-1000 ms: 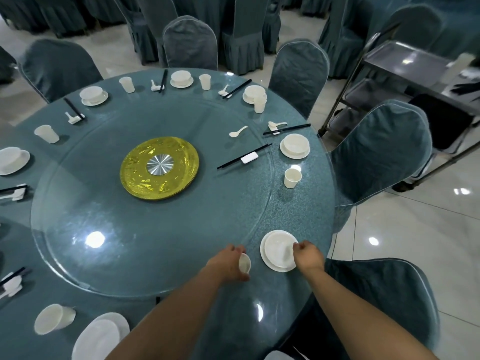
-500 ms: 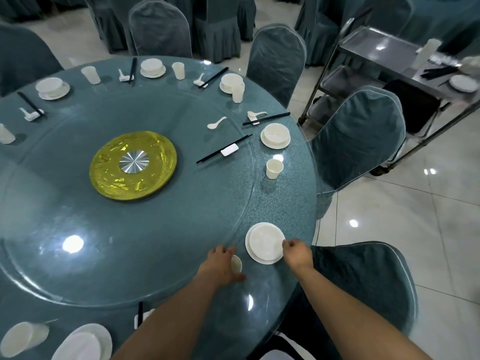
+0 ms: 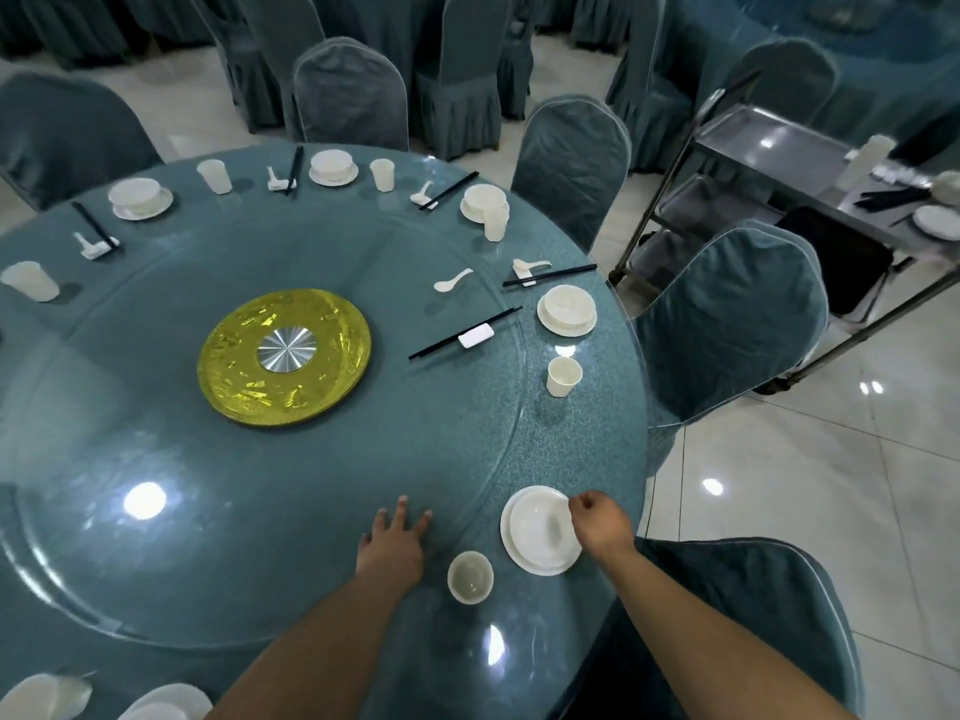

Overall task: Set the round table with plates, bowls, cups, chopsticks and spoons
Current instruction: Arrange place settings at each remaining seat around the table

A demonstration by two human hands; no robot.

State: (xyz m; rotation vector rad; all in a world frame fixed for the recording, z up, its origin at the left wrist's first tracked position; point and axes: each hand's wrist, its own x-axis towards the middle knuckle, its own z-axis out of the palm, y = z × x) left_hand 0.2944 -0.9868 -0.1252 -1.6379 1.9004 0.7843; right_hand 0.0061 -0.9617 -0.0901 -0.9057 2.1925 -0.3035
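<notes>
At the near right edge of the worktop (image 3: 587, 449), the right hand (image 3: 597, 522) pinches the right rim of a white plate (image 3: 524, 558) that carries a shallow bowl (image 3: 540, 527), while the left hand (image 3: 395, 548) lies released, fingers spread flat on the glass turntable (image 3: 156, 407), holding nothing. A small white cup (image 3: 470, 576) stands upright just left of the plate, apart from both hands. The step in hand looks like squaring this place setting: the plate would best be nudged by its rim, kept flat so the bowl does not slide, and left close to the worktop's edge in line with the chair, matching the setting further along the right edge, where a plate with bowl (image 3: 566, 311) has its cup (image 3: 563, 376) beside it. This setting lacks chopsticks and spoon; spare chopsticks (image 3: 441, 340) and a spoon (image 3: 452, 280) lie on the turntable's right side. The crockery is plain, glossy off-white and likely slips easily on glass.
</notes>
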